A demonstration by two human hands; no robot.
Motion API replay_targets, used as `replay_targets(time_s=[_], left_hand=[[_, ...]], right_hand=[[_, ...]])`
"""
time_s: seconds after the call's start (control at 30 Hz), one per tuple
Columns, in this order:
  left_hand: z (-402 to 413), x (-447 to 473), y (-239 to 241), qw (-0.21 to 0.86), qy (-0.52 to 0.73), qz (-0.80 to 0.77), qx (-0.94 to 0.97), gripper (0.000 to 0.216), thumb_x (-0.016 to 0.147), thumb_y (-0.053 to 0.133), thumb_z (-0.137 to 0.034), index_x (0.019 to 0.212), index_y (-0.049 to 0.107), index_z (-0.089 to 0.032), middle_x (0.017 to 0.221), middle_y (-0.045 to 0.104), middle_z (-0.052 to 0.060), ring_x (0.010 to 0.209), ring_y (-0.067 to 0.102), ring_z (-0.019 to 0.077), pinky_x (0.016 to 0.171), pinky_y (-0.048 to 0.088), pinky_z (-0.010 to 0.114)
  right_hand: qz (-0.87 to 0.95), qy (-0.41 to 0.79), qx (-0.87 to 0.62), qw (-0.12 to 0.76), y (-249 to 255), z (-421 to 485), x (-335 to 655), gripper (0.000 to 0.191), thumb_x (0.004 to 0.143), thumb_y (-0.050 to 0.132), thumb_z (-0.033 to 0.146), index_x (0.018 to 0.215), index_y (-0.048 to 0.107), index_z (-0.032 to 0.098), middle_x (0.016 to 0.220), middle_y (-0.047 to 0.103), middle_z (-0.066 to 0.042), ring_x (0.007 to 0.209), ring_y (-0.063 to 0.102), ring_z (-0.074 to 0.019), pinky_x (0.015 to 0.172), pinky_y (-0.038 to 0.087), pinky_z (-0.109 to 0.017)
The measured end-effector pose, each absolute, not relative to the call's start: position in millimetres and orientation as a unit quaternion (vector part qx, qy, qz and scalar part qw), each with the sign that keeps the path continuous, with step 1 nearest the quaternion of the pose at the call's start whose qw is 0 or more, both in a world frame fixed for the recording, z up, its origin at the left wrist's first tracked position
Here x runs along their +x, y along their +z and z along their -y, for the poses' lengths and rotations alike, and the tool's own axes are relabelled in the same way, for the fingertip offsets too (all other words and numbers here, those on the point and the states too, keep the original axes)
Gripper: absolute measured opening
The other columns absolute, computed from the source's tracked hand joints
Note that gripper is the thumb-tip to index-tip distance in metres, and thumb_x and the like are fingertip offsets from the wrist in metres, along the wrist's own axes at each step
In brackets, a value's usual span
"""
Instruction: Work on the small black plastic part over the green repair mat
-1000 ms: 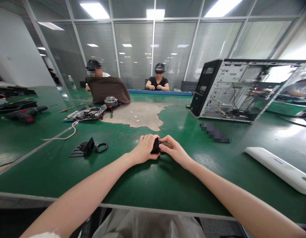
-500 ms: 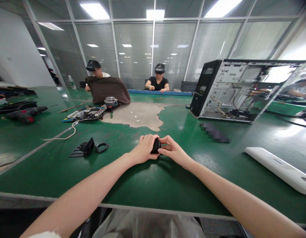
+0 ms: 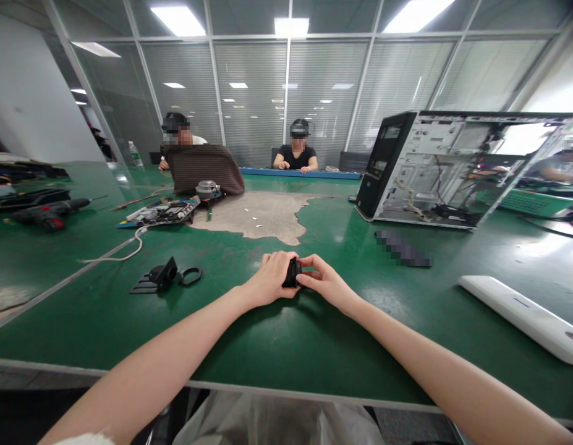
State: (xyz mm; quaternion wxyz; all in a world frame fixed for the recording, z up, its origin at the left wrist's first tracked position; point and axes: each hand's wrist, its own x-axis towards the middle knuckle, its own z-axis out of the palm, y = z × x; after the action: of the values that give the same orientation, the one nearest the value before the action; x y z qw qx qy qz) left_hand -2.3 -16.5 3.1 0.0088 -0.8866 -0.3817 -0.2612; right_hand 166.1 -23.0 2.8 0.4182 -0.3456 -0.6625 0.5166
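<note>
A small black part (image 3: 292, 272), round at its right end, sits between my two hands just above the green table (image 3: 249, 346); its exact kind is hard to make out. Wrapped round its left side, my left hand (image 3: 271, 275) hides much of it. The thumb and fingers of my right hand (image 3: 324, 277) pinch its right end. To the left on the table lie a black bracket with a slotted base (image 3: 162, 276) and a black ring (image 3: 190, 276).
An opened computer case (image 3: 434, 167) stands at the back right. Nearer lie a pixelated dark object (image 3: 403, 248) and a long white device (image 3: 522, 318). Circuit boards (image 3: 163, 212), a white cable (image 3: 138, 247) and a drill (image 3: 49, 213) are at the left. Two people sit across the table.
My right fingers have shifted very slightly around the end of the black part. My left hand keeps its place, and the objects on the table have not moved.
</note>
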Motion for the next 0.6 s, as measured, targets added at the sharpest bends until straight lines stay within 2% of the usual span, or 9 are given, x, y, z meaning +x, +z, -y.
replay_targets(time_s=[0.27,0.5,0.6], left_hand=[[17.2,-2.3,2.5,0.01,-0.265,0.383,-0.885,0.054,0.066,0.056,-0.033,0.111,0.031,-0.017,0.1,0.046,0.008,0.093,0.043,0.0232,0.079,0.031,0.036],[18.2,-1.9,5.0,0.001,-0.261,0.386,-0.885,0.052,0.066,0.056,-0.032,0.11,0.032,-0.018,0.101,0.047,0.008,0.093,0.044,0.0233,0.079,0.031,0.037],[18.6,-2.2,5.4,-0.003,-0.262,0.384,-0.885,0.053,0.066,0.056,-0.032,0.111,0.032,-0.018,0.101,0.046,0.008,0.094,0.043,0.0236,0.08,0.031,0.037]], right_hand=[[0.656,0.527,-0.327,0.431,6.8,26.2,164.8,0.023,0.067,0.061,0.03,0.08,0.044,0.02,0.085,0.053,0.001,0.076,0.057,-0.0121,0.072,0.046,-0.03],[0.664,0.499,-0.355,0.429,0.7,21.4,166.8,0.031,0.068,0.06,0.029,0.093,0.045,0.02,0.098,0.05,-0.003,0.083,0.056,-0.0136,0.078,0.045,-0.033],[0.673,0.511,-0.339,0.414,0.9,21.4,168.1,0.03,0.068,0.06,0.029,0.093,0.045,0.02,0.099,0.051,-0.003,0.085,0.056,-0.0138,0.079,0.045,-0.034]])
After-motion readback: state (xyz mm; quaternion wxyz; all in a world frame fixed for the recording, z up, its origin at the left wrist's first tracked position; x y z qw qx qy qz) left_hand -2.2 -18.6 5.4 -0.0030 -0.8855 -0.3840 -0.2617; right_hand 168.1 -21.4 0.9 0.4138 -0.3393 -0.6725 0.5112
